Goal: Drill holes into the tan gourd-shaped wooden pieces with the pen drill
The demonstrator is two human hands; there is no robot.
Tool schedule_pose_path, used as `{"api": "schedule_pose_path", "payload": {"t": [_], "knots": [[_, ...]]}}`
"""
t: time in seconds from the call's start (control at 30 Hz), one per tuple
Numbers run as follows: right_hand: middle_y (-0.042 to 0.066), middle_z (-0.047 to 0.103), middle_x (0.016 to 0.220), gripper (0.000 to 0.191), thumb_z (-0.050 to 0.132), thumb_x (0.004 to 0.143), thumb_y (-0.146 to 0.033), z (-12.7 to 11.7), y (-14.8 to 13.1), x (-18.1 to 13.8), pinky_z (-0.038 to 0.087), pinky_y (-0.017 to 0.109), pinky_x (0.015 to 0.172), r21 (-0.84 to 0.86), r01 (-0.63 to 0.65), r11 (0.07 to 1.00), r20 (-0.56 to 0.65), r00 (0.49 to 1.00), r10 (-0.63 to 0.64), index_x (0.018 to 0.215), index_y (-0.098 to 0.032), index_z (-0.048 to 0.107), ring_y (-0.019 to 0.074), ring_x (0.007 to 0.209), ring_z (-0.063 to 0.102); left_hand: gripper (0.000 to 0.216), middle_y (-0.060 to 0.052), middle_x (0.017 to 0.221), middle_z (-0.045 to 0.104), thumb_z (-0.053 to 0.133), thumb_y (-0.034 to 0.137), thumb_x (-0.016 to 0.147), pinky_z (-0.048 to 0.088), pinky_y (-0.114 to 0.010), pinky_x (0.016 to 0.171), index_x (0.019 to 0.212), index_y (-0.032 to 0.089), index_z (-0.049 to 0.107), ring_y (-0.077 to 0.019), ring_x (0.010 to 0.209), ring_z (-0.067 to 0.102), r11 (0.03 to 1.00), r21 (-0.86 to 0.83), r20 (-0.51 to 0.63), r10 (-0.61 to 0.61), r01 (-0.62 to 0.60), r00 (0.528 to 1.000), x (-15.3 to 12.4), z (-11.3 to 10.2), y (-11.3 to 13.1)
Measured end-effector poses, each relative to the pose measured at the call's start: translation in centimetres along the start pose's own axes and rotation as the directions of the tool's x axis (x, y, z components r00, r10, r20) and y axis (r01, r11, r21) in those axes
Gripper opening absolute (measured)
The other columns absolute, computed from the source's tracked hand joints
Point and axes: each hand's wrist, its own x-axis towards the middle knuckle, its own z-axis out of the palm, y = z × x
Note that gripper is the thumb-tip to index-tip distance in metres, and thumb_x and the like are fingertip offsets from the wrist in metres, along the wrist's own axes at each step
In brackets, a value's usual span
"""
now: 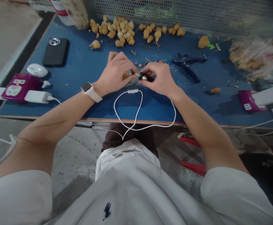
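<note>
While both hands work close together over the middle of a blue-topped table [80,106], a black phone [55,52], a white earbud case [37,70] and a magenta power socket [20,88] sit at its left end. The left hand [114,74], a white smartwatch [87,91] on its wrist, pinches a small tan pod [125,75] between thumb and fingertips. A thin metal pin [136,74] lies just right of the pod, its long axis almost level and pointing right, into a black-and-silver part [142,77] pinched by the right hand [160,78]. A white cable [129,110] loops on the table below them, and heaps of loose tan pods [119,32] lie beyond. Further right are dark side cutters [188,64], a lone tan pod [215,90] and a clear plastic bag [256,57] holding more pods.
</note>
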Motion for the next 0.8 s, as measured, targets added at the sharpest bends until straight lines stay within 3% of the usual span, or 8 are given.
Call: {"api": "schedule_pose_path", "payload": {"t": [0.2,0.4,0.6,0.8], "knots": [[0.011,0.088,0.134,0.037,0.099,0.109,-0.064,-0.1,0.5,-0.1,0.075,0.080,0.125,-0.049,0.024,0.999,-0.033,0.999,-0.026,0.128,-0.036,0.084,0.0473,0.139,0.083,0.046,-0.010,0.107,0.088,0.060,0.075,0.131,0.053,-0.078,0.128,0.115,0.041,0.086,-0.0426,0.127,0.072,0.999,0.022,-0.016,0.030,-0.030,0.999,-0.1,0.0,0.3],[0.011,0.088,0.137,0.039,0.097,0.110,-0.067,-0.3,0.2,-0.5,0.077,0.078,0.121,-0.061,0.032,0.998,-0.066,0.997,-0.036,0.130,-0.037,0.084,0.0466,0.136,0.084,0.043,-0.012,0.118,0.090,0.062,0.073,0.132,0.055,-0.076,0.129,0.120,0.038,0.084,-0.0431,0.131,0.075,0.998,0.040,-0.033,0.043,-0.042,0.999,-0.2,-0.5,1.2],[0.012,0.089,0.139,0.036,0.097,0.111,-0.066,-0.9,-0.8,-1.0,0.074,0.078,0.125,-0.102,0.060,0.993,-0.091,0.993,-0.069,0.134,-0.040,0.086,0.0474,0.138,0.084,0.036,-0.012,0.124,0.088,0.070,0.072,0.130,0.054,-0.077,0.136,0.125,0.042,0.089,-0.0474,0.146,0.077,1.000,-0.002,-0.015,-0.029,0.029,0.999,-0.6,-1.5,2.5],[0.011,0.090,0.138,0.037,0.096,0.112,-0.068,-0.8,-0.8,-1.1,0.077,0.076,0.121,-0.110,0.070,0.991,-0.094,0.992,-0.081,0.135,-0.041,0.086,0.0461,0.135,0.086,0.039,-0.014,0.124,0.088,0.069,0.074,0.130,0.058,-0.081,0.136,0.126,0.042,0.090,-0.0488,0.146,0.078,0.999,-0.007,-0.007,-0.038,0.038,0.999,-0.7,-1.4,2.8]]}}
